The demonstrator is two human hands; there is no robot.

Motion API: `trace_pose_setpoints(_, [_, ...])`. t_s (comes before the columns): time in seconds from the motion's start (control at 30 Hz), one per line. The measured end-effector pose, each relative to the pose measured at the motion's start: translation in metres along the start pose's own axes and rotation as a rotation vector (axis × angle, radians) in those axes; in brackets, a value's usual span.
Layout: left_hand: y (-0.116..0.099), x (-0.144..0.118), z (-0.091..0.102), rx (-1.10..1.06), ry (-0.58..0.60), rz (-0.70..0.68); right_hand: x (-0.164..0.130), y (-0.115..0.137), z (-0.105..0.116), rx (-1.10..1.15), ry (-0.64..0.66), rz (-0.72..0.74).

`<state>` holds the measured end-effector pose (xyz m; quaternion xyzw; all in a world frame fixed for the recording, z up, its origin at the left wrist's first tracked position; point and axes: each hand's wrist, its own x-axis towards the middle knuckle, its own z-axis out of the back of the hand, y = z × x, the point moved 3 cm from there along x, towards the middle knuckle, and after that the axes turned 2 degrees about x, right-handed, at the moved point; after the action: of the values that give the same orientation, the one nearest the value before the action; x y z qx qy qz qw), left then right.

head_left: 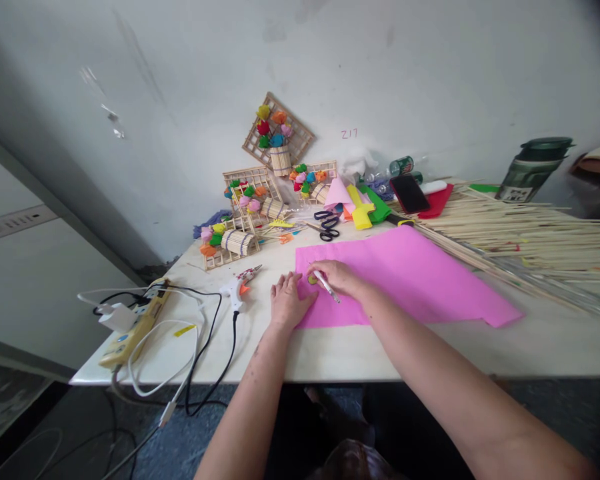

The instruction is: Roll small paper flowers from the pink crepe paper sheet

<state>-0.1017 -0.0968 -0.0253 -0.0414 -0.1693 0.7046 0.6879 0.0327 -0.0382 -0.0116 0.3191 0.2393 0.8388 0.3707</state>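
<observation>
Flat pink sheet [405,277], perhaps foam

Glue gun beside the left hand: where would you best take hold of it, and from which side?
A judgement: grip the glue gun by its white handle, coming from the near table edge. The handle points toward the person with the black cord trailing off it, while the nozzle end points away to the right. The left hand lies flat just right of it.

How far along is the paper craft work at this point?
Done: several stick frames with paper flowers stand by the wall. In hand: the left hand pins the pink sheet while the right hand holds a pen against a small yellow disc. The sheet looks uncut.
</observation>
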Motion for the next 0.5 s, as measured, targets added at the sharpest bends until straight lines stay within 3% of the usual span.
trace_pose_setpoints(0.23, [0.0001,0.0001,-0.0009,0.0,0.023,0.017,0.0023,0.0028,-0.0024,-0.104,0.002,0.108])
trace_pose_setpoints(0.5, [-0.0012,-0.0008,0.0009,-0.006,0.033,0.017,0.0044,-0.0024,-0.004,-0.074,-0.019,0.05])
